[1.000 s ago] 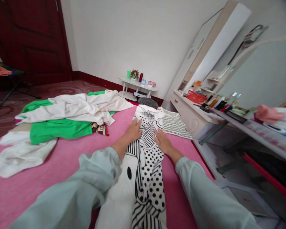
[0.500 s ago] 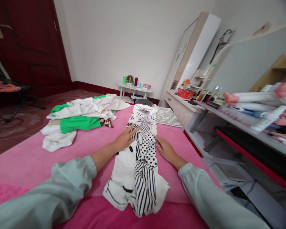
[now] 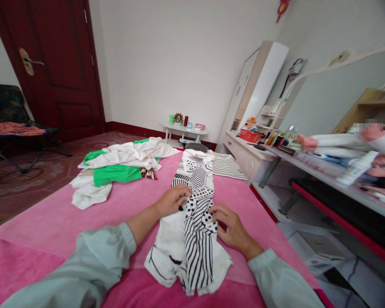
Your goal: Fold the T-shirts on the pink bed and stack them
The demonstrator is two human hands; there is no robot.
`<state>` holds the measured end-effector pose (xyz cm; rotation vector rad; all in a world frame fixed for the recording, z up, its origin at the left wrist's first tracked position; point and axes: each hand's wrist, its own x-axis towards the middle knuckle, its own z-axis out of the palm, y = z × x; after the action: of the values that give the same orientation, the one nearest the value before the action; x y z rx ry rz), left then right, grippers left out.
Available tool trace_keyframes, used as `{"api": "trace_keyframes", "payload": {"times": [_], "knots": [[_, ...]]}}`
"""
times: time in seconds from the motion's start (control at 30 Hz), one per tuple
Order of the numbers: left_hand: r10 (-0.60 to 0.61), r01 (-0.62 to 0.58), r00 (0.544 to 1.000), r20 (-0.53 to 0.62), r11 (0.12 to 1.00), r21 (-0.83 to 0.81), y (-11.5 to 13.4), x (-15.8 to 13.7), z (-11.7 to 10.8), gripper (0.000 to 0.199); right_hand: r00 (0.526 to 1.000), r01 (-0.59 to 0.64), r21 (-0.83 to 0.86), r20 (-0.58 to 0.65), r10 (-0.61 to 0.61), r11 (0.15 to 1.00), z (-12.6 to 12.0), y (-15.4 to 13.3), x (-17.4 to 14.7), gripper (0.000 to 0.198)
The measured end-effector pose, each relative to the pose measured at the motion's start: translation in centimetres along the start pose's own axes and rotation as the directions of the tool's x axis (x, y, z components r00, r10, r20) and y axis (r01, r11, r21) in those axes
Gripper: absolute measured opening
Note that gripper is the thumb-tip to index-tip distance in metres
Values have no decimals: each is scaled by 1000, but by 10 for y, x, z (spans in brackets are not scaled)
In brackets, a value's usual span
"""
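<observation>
— Left hand (image 3: 173,200) and right hand (image 3: 233,226) have slid towards the near end of the patterned garment (image 3: 170,233) since the last head view, fingers more curled. What would you do?
— On my head feed it lies lengthwise on the pink bed cover (image 3: 128,207), creased; I'd tease both edges outward evenly, touch light.
— And the grip?
— Narrow left, fingertips over the cloth; right loosely curled at its right edge. I can't tell whether either pinches fabric.
</observation>
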<state>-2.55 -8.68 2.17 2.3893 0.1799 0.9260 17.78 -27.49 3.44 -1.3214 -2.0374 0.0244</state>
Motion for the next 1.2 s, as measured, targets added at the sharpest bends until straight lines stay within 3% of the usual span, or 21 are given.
{"api": "trace_keyframes", "payload": {"times": [0.2, 0.4, 0.5, 0.6, 0.77, 0.97, 1.07, 1.2], "knots": [[-64, 64, 993, 100, 998, 4, -5, -5, -3, 15, 994, -21, 26, 104, 18, 999, -1, -9, 2, 21], [-26, 24, 992, 123, 999, 24, 12, -14, -8, 25, 964, 192, -166, 218, -154, 967, -15, -23, -6, 42], [47, -52, 981, 189, 998, 19, 30, -17, -11, 32, 929, 298, -200, 286, -236, 933, -21, -32, -14, 41], [93, -89, 960, 263, 996, -28, 42, -18, -12, 24, 914, 335, -165, 295, -278, 928, -24, -48, -21, 32], [62, -47, 963, 263, 997, -65, 36, -31, -31, 24, 916, 305, -175, 324, -238, 936, -38, -61, -35, 40], [-35, 14, 937, 349, 998, 63, 26, -62, -73, 30, 956, 119, -247, 291, -44, 962, -43, -33, -29, 56], [-29, -4, 919, 394, 997, 82, 31, -65, -75, 26, 954, 107, -189, 297, -47, 976, -27, -30, -15, 50], [37, -53, 922, 386, 998, 29, 41, -59, -60, 23, 944, 75, -115, 328, -33, 991, -6, -36, 3, 37]]}}
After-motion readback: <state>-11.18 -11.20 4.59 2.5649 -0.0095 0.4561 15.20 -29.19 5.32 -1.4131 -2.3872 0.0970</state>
